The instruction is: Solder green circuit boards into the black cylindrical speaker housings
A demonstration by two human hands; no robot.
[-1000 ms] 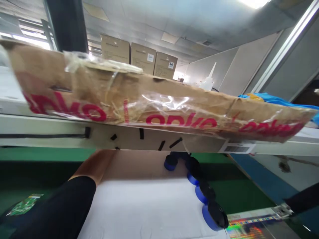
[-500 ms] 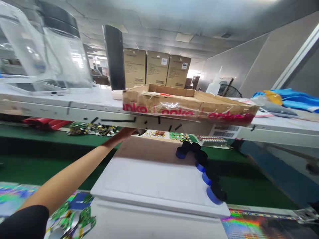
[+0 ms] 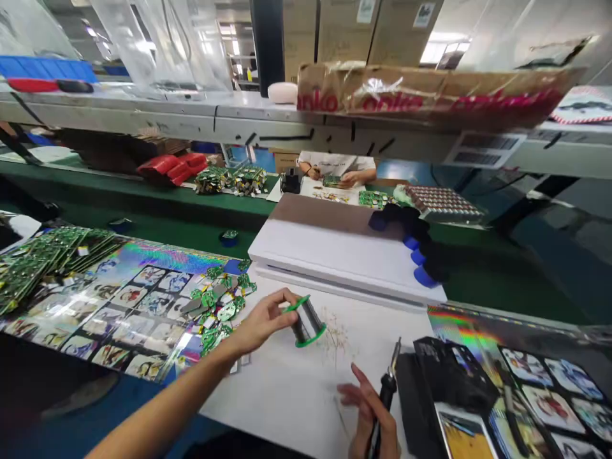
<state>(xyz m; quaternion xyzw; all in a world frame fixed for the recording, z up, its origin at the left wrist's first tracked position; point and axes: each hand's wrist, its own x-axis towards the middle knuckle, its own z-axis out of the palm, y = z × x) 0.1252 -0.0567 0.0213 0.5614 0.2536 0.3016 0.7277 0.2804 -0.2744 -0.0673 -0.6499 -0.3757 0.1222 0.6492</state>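
My left hand [image 3: 268, 320] grips a spool of solder wire [image 3: 308, 322] by its green rim, tilted above the white work surface [image 3: 268, 389]. In my right hand [image 3: 370, 414], low in the view, rests a soldering iron [image 3: 388, 379], its metal tip pointing up and away from me; the index finger sticks out. Fine wire strands [image 3: 335, 338] lie on the surface just right of the spool. Left of my left hand are piled small green circuit boards [image 3: 222, 299] with battery-like parts.
Behind stands a white foam block [image 3: 325, 248] with blue-and-black round caps [image 3: 423, 275] along its right edge. A shelf [image 3: 191, 121] carrying a cardboard tray [image 3: 421, 95] crosses overhead. At right lie a black holder [image 3: 454, 370] and a phone [image 3: 466, 433]. Opposite, a co-worker's hands [image 3: 351, 178] handle a board.
My view has tipped down. My left hand has come back from under the shelf and now holds the solder spool; my right hand with the soldering iron has come into view.
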